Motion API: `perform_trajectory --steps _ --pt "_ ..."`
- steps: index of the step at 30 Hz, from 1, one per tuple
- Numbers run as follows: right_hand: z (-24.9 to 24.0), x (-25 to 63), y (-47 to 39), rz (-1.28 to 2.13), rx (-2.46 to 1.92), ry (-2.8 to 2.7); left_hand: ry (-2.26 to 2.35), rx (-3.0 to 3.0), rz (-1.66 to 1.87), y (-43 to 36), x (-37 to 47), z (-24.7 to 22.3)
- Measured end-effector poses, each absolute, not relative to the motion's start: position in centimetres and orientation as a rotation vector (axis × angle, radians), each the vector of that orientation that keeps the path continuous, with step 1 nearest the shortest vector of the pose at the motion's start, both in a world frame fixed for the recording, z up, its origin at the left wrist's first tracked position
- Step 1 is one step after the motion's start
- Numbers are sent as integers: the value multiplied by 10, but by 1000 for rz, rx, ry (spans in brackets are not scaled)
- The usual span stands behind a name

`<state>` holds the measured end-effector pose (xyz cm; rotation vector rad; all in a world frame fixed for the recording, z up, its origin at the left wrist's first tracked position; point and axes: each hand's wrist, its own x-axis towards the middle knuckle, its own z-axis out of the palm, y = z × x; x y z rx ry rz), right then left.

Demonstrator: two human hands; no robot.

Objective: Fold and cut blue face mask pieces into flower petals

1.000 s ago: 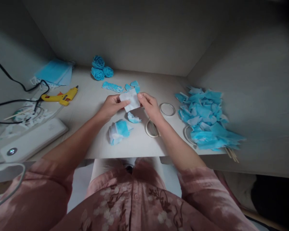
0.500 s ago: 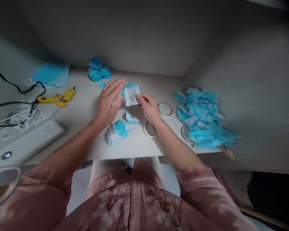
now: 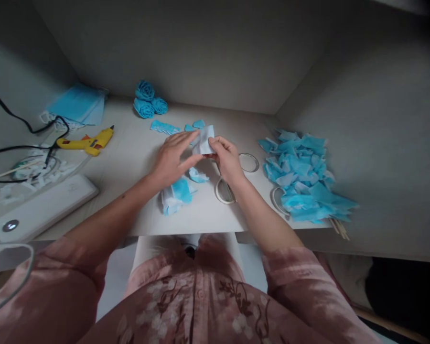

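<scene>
Yellow glue gun [image 3: 88,142] far left on tabletop [image 3: 136,143]. Left hand [image 3: 172,157] loosely open, fingertips touching white fabric square [image 3: 205,140]. Right hand [image 3: 226,155] pinching square above tabletop centre. Blue scrap pile [image 3: 303,177] right.

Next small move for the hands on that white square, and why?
Probably close the left hand onto the white fabric square: only the right hand pinches it, while the left fingers lie flat against its edge, not gripping.
</scene>
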<state>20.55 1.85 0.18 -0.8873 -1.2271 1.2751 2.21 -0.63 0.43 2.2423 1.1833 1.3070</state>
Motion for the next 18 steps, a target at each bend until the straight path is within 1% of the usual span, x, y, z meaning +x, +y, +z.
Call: perform_trajectory --steps 3,7,9,11,14,18 --pt "1 201 14 1329 -854 -1276 1185 2191 1173 -7 29 -1" --pt "4 205 13 1399 -833 -1329 1138 1721 1303 -5 29 0" --pt "6 209 16 1337 -870 -1297 1012 1470 1360 -3 28 4" --pt "6 212 20 1227 -918 -1256 897 1311 1334 -3 27 8" --pt "4 214 25 1117 -966 -1204 854 1209 1267 -4 27 12" --pt "-1 211 26 1274 -913 -1238 823 1198 1257 -6 27 12"
